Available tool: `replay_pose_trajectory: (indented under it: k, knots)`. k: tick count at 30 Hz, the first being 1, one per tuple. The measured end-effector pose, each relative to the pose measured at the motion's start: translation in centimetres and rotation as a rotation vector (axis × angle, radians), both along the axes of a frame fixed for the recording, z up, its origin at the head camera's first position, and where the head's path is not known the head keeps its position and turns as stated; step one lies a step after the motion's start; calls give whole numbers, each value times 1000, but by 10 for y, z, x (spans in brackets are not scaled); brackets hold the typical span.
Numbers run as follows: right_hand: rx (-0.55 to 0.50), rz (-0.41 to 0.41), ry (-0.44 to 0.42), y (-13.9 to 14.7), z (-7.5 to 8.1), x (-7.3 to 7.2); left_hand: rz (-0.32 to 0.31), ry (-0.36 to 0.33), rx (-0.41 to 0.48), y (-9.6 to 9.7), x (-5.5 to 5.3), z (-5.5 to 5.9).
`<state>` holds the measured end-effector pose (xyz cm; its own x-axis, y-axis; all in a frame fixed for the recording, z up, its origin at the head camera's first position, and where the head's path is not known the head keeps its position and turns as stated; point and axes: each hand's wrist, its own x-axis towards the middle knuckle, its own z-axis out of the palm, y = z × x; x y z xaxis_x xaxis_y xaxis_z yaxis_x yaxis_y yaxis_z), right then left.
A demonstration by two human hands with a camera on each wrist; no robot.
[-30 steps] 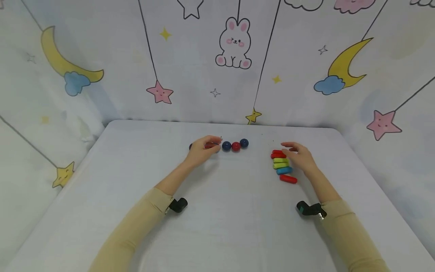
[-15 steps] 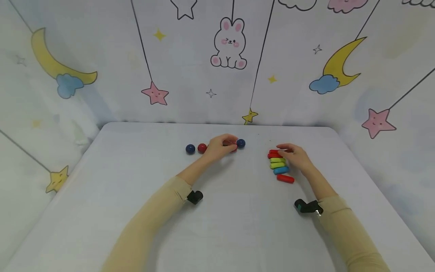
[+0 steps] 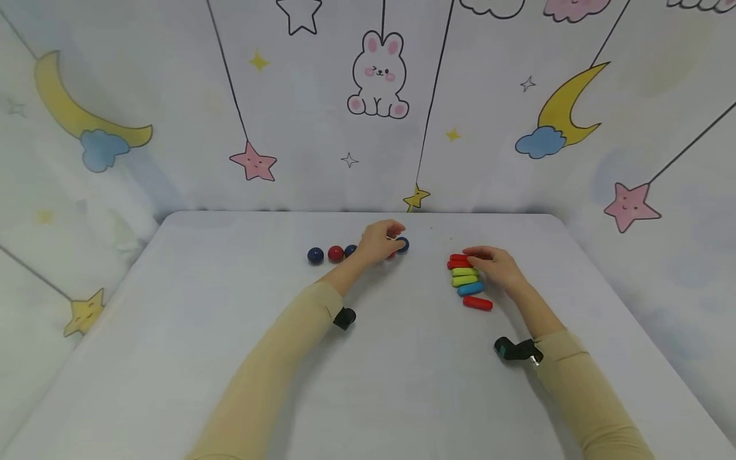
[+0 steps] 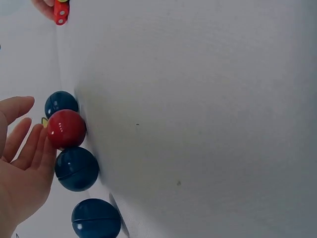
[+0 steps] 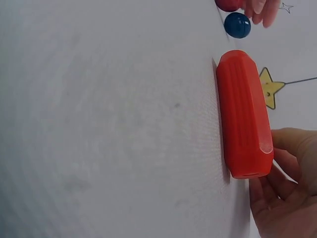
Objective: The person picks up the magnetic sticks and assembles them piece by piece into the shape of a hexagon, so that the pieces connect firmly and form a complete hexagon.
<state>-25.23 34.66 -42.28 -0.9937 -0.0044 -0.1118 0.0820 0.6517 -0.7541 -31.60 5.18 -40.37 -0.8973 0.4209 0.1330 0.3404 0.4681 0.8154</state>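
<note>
In the head view, the left hand (image 3: 378,243) is wide, fingers spread, at the balls: a navy ball (image 3: 405,243) at its 3 o'clock, a red ball (image 3: 391,256) between 4 and 5, three more balls (image 3: 336,254) between 8 and 9. The right hand (image 3: 499,265) is loose, finger and thumb apart, stacked sticks (image 3: 464,281) near its 9 o'clock, a lone red stick (image 3: 478,303) at 7; I cannot tell about contact

From the head, I look forward and down across the worktop (image 3: 425,383); both close wrist views share a blue ball (image 5: 237,25), upper right in the right one.
</note>
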Motion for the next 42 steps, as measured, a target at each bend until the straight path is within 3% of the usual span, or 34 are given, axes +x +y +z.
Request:
replay_pose_trajectory:
  k: [6,13,20,27,34,37,42]
  knots:
    - [2,17,2,1,-4,-2,7,52,-165,5,-8,-6]
    - [7,17,4,4,-5,-2,-31,84,-311,9,-13,-12]
    - [5,15,-8,4,-5,-3,-58,138,-383,8,-13,-13]
    - [12,23,-5,5,-6,-3,-74,183,-334,6,-7,-12]
    - [21,21,-8,3,-4,-3,-155,259,-219,-2,14,-12]
    - [23,24,-10,3,-4,-2,-205,211,-142,-10,27,-13]
    - [23,33,-12,2,-2,-1,-270,12,-48,-28,47,-13]
